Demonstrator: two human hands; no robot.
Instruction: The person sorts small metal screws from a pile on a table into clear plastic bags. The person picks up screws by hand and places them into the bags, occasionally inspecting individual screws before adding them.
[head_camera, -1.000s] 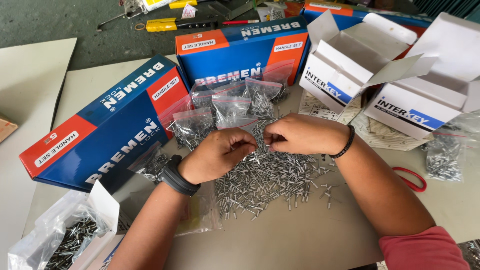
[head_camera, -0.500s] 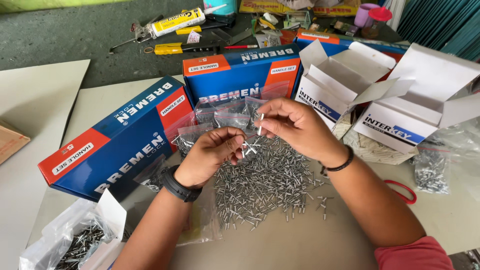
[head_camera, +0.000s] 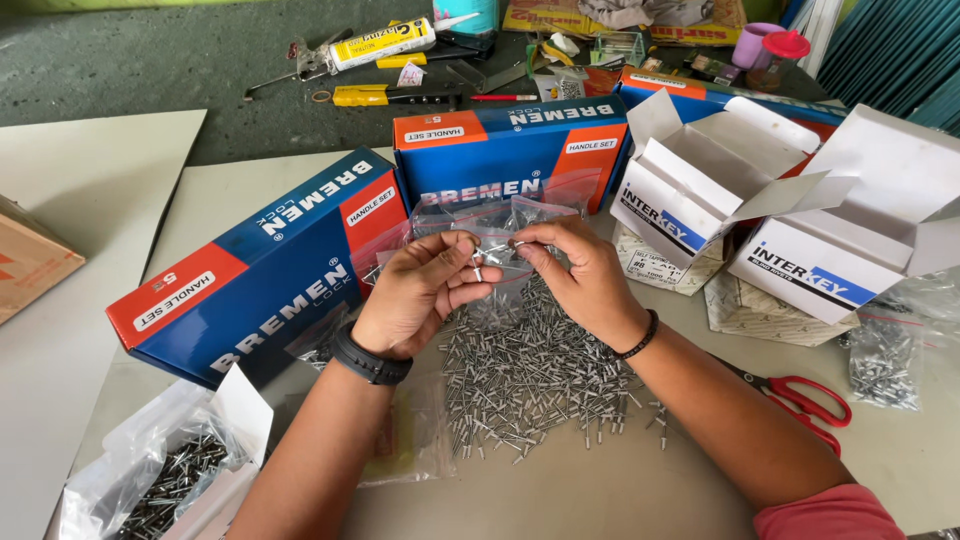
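Observation:
A heap of silver rivets (head_camera: 535, 375) lies on the table in front of me. My left hand (head_camera: 420, 295), with a black watch on the wrist, holds a few rivets in its curled fingers above the heap. My right hand (head_camera: 575, 275), with a black bracelet on the wrist, pinches one rivet (head_camera: 497, 247) right next to the left hand's fingertips. Behind the hands lie several small clear zip bags (head_camera: 490, 215) filled with rivets.
Two long blue and red boxes (head_camera: 250, 270) (head_camera: 510, 150) stand left and behind. Two open white boxes (head_camera: 700, 190) (head_camera: 850, 240) are at the right, red-handled scissors (head_camera: 800, 395) near my right forearm. A bag of dark rivets (head_camera: 160, 480) lies at bottom left. Tools lie on the far floor.
Both hands rose off the heap with rivets. The right hand lifted a rivet, then came back down to the left hand's fingertips. The camera tilted up a little.

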